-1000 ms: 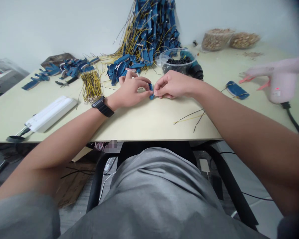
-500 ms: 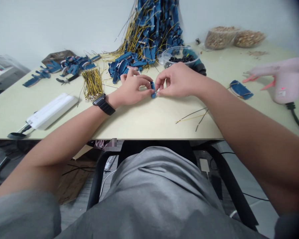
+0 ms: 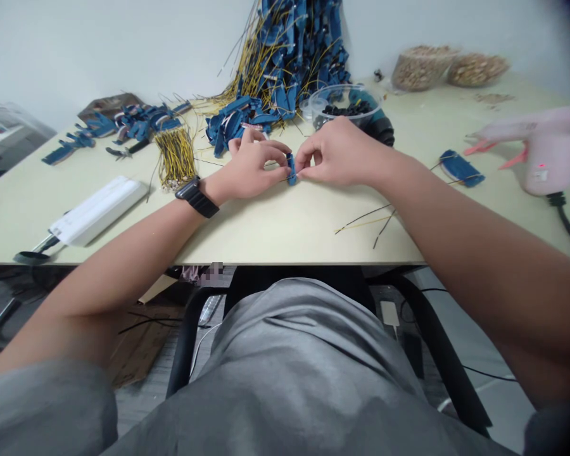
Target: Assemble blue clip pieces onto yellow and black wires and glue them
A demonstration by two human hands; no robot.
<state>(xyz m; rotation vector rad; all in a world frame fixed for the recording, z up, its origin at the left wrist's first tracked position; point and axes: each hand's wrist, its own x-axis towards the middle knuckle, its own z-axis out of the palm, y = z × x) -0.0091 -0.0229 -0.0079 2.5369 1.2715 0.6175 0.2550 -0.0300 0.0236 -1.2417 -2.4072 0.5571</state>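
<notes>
Between my hands, just above the table, is a small blue plastic part [image 3: 291,170]. My left hand [image 3: 254,166], with a black watch on its wrist, pinches the part's left side between thumb and finger. At its right edge my right hand [image 3: 335,154] has thumb and finger pinched together; what lies between those fingertips is too small to make out. Behind the hands spreads a heap of blue parts [image 3: 240,120] with black and yellow wires. A bundle of yellow and black wires [image 3: 175,155] lies left of my left hand.
A pink glue gun [image 3: 536,142] stands at right, near a wired blue part [image 3: 460,168]. Loose wires [image 3: 365,223] lie by my right forearm. Behind are a clear tub [image 3: 346,104] and bags [image 3: 420,68]. At left are a white box [image 3: 99,212] and pliers [image 3: 128,151].
My right fingertips have shifted slightly at the blue part's edge, and more of the part shows now. My left hand keeps its pinch; the view has tilted a little.
</notes>
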